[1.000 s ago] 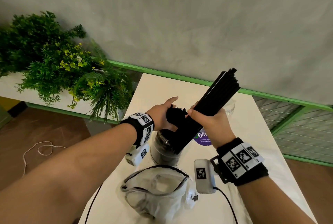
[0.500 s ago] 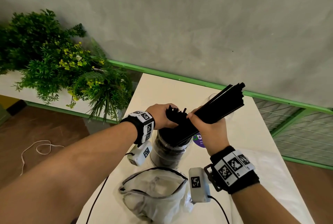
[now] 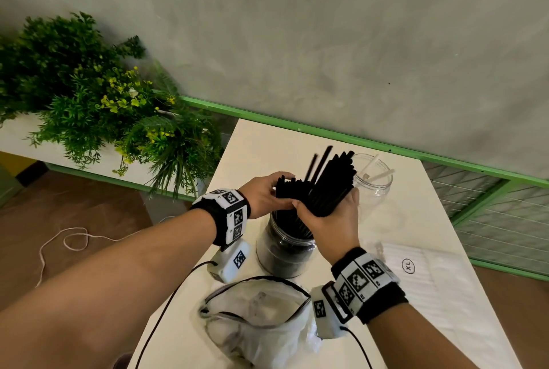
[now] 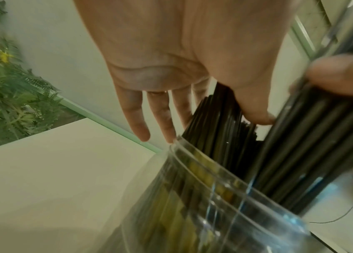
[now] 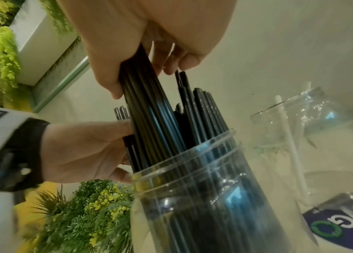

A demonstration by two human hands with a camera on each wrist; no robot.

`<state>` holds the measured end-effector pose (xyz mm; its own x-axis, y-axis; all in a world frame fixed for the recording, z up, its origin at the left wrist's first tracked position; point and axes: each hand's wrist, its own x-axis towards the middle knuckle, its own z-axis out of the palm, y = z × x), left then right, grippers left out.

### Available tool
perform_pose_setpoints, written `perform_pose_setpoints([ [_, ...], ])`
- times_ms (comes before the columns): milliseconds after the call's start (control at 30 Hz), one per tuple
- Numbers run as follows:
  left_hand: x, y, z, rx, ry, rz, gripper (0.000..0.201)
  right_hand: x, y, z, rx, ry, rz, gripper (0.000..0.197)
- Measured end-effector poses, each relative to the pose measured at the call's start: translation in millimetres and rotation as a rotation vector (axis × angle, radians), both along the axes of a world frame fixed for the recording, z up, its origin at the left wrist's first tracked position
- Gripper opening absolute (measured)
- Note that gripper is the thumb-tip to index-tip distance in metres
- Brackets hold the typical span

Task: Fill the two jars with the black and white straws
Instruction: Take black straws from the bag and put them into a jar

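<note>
Feeding bundle of thin black plastic straws [image 3: 332,184], clasped in right grip [image 3: 329,220], into near clear plastic jar [image 3: 282,250] on white desk [image 3: 252,149]. Pinching standing black straws [image 3: 285,190] aside with left grip [image 3: 264,199]. Keep bundle steep, ease into gap. Mind second clear jar [image 3: 377,187] just beyond, desk's left edge close; room farther back.

Indoor room: grey wall [image 3: 297,27], greenery [image 3: 89,95], table [image 3: 258,146].

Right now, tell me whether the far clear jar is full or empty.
Nearly empty: the far jar holds just two visible white straws; its clear walls show nothing else.
</note>
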<state>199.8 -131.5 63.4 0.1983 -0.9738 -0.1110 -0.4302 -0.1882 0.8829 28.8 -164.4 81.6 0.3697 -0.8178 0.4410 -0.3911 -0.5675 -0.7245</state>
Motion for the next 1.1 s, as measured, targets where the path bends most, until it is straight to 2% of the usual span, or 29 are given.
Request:
perform_pose_setpoints([
  [67,-1.4,8.0,-1.5,-0.015,0.017,0.003,0.052,-0.7,-4.3,-0.9,-0.056,0.092,-0.019,0.032],
  [167,-1.5,21.4,2.0,-0.035,-0.013,0.010,0.054,-7.0,-9.9,-6.5,-0.038,0.119,-0.042,0.067],
  [233,-0.9,29.3,2.1,-0.050,-0.032,0.024,0.055,-11.5,-14.3,-6.3,-0.031,0.081,-0.057,0.085],
  [433,-9.0,47.2,-3.5,-0.119,-0.149,-0.002,0.056,-18.3,-21.2,15.5,-0.080,-0.094,0.103,0.106],
  [533,-11.5,49.3,-8.3,-0.166,-0.240,0.002,0.050,-15.7,-28.7,28.9,-0.151,-0.099,0.119,0.095],
  [667,-13.2,48.9,-13.8,-0.239,-0.320,0.036,0.042,-1.9,-39.1,40.0,-0.269,0.071,0.221,0.054],
  [733,-14.2,48.9,-14.3,-0.276,-0.300,0.070,0.037,3.2,-40.8,40.8,-0.241,0.150,0.323,0.048],
  [833,-15.7,48.8,-12.2,-0.276,-0.263,0.120,0.031,5.5,-34.5,45.2,-0.110,0.060,0.340,0.044],
  [900,-17.0,49.0,-10.8,-0.249,-0.258,0.116,0.030,6.3,-29.2,44.7,-0.165,0.070,0.352,0.043],
  [1033,-18.6,51.8,-11.5,-0.256,-0.179,0.118,0.033,7.5,-27.9,23.4,-0.381,0.211,0.355,0.015],
  [1100,-19.3,54.6,-12.2,-0.244,-0.126,0.124,0.039,5.9,-28.2,14.8,-0.341,0.211,0.320,0.024],
])
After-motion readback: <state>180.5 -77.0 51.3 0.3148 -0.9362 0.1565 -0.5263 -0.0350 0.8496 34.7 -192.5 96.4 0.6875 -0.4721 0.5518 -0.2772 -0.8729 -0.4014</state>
